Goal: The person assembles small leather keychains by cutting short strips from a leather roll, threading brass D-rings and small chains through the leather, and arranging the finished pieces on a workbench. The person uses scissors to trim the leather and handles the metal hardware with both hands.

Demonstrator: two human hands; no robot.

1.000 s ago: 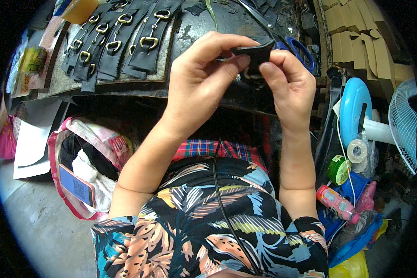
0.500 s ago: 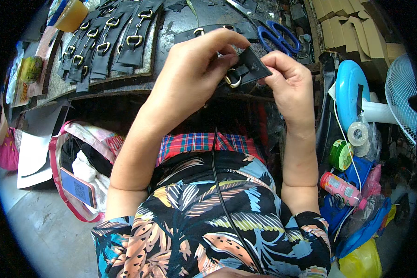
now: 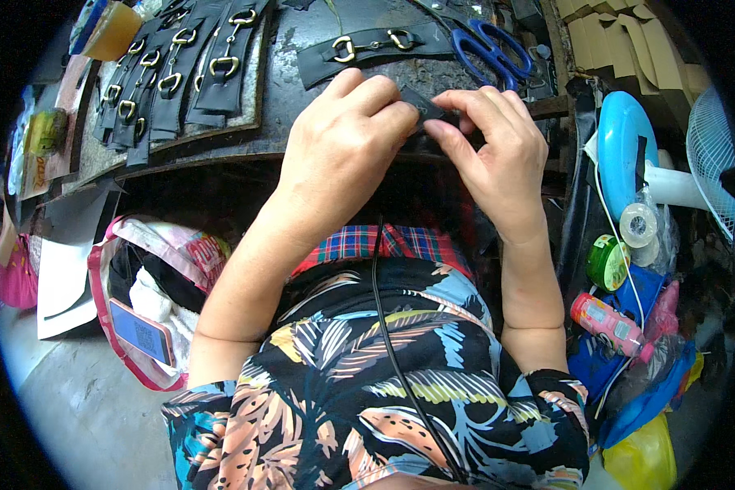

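Both forearms rise from the lower edge and bend inward, meeting at the near edge of the dark desk. The left hand is curled knuckles-up, its grip clamped on a small black strap piece with fingers over the top. The right hand faces it, fingertips pinching the same piece from the other side. Just beyond lie a finished black strap with brass buckles and blue-handled scissors; more buckled straps lie in a row at the left.

Head-worn fisheye, steeply downward, close over workbench
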